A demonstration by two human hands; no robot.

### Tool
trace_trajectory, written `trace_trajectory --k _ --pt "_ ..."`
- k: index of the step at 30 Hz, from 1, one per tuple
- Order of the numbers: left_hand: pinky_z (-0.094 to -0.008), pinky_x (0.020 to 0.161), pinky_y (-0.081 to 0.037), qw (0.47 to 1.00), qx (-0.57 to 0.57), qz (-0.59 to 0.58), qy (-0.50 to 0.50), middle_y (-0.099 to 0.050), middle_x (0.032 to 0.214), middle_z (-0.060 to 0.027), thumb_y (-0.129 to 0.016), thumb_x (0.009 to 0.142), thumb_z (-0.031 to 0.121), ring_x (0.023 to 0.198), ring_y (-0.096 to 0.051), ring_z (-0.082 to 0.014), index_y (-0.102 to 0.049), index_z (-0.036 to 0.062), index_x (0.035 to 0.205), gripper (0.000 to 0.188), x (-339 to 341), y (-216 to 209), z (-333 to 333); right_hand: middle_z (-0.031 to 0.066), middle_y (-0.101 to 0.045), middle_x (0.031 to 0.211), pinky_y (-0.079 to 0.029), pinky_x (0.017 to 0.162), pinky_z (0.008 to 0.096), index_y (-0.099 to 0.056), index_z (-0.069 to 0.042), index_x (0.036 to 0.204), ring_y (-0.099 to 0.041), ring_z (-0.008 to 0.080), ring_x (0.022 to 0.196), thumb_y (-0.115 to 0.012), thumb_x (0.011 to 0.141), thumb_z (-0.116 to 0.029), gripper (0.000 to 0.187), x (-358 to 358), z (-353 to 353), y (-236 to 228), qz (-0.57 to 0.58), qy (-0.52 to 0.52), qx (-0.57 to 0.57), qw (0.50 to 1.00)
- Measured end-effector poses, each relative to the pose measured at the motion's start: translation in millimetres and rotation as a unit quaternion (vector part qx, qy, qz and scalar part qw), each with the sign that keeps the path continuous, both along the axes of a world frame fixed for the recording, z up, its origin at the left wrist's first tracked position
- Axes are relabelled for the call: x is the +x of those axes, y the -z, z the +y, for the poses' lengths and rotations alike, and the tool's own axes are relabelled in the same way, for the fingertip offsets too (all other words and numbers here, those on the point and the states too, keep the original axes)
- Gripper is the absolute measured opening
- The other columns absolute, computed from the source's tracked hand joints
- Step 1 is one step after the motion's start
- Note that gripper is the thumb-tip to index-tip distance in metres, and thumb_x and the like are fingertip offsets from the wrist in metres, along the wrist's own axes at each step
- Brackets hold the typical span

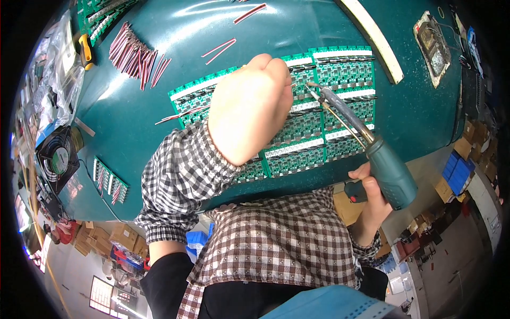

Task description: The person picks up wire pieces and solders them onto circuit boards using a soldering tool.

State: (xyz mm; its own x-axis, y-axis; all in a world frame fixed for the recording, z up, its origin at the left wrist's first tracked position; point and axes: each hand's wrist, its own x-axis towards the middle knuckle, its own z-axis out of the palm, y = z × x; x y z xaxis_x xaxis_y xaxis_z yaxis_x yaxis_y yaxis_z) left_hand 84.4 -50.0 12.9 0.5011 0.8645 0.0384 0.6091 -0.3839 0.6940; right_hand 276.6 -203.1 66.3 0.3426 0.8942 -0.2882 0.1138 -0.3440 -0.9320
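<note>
Teal-topped, the table (138, 117) fills the head view, with cardboard boxes and blue crates on the floor beyond its near edge. At centre lies a panel of green circuit boards (319, 114), white strips across its rows. The left hand (249, 109), in a checked sleeve, is fisted on the panel's left part; what its grip pinches I cannot tell. From four o'clock the right hand (372, 199) wraps tightly round a teal-handled soldering iron (390, 173), whose tip (311, 85) touches the boards near the left knuckles. A heap of red-and-white wire leads (133, 56) lies at ten o'clock, a small fan (57, 158) at nine. By my judgement a solder joint is under way; the next joint calls for a steady tip and a still panel.
</note>
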Motion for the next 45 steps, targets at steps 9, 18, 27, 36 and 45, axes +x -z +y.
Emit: trace_trajectory --k 9,18,27,36,45 --pt "-0.0355 0.051 -0.046 0.999 0.016 -0.002 -0.04 -0.05 0.068 -0.0116 -0.062 0.067 0.004 0.058 -0.055 -0.0292 -0.051 0.0028 0.073 0.013 5.4 6.1 -8.2 0.0125 -0.054 0.074 -0.051 0.063 0.036 -0.055 0.007 0.088 -0.056 0.0224 0.07 -0.062 0.077 -0.015 0.025 3.5 -2.1 2.5 -0.004 -0.019 -0.013 1.0" --pt "-0.0348 0.05 -0.046 0.997 0.037 -0.012 -0.06 -0.047 0.067 -0.0103 -0.063 0.066 0.004 0.058 -0.054 -0.0274 -0.05 0.0042 0.073 0.015 6.7 9.9 -15.3 0.0148 -0.058 0.08 -0.052 0.064 0.0353 -0.057 0.007 0.089 -0.059 0.0237 0.073 -0.064 0.077 -0.019 0.03 -2.3 1.0 -1.6 0.0 0.001 -0.031 1.0" --pt "-0.0314 0.05 -0.045 0.997 0.029 -0.009 -0.072 -0.049 0.068 -0.008 -0.064 0.067 0.004 0.056 -0.054 -0.023 -0.051 0.0049 0.074 0.014 6.4 8.3 -16.3 0.0154 -0.059 0.081 -0.053 0.067 0.035 -0.057 0.007 0.09 -0.059 0.0237 0.074 -0.065 0.076 -0.019 0.03 -3.7 -1.0 -1.6 0.009 0.011 -0.047 0.999" --pt "-0.0292 0.05 -0.044 0.997 0.009 -0.003 -0.075 -0.05 0.069 -0.0055 -0.066 0.069 0.006 0.055 -0.053 -0.0188 -0.053 0.0058 0.075 0.014 6.0 7.4 -15.5 0.0132 -0.058 0.077 -0.051 0.066 0.0344 -0.056 0.007 0.089 -0.058 0.0227 0.072 -0.064 0.076 -0.015 0.026 -4.2 -1.3 -0.6 -0.015 -0.004 -0.038 0.999" --pt "-0.0296 0.049 -0.044 0.997 0.012 0.007 -0.082 -0.051 0.069 -0.0052 -0.065 0.068 0.007 0.055 -0.053 -0.0188 -0.053 0.007 0.075 0.014 7.3 7.2 -16.3 0.0126 -0.057 0.077 -0.05 0.066 0.035 -0.055 0.007 0.09 -0.058 0.0231 0.072 -0.064 0.076 -0.014 0.026 -2.3 -4.0 2.0 -0.027 -0.024 -0.037 0.999"
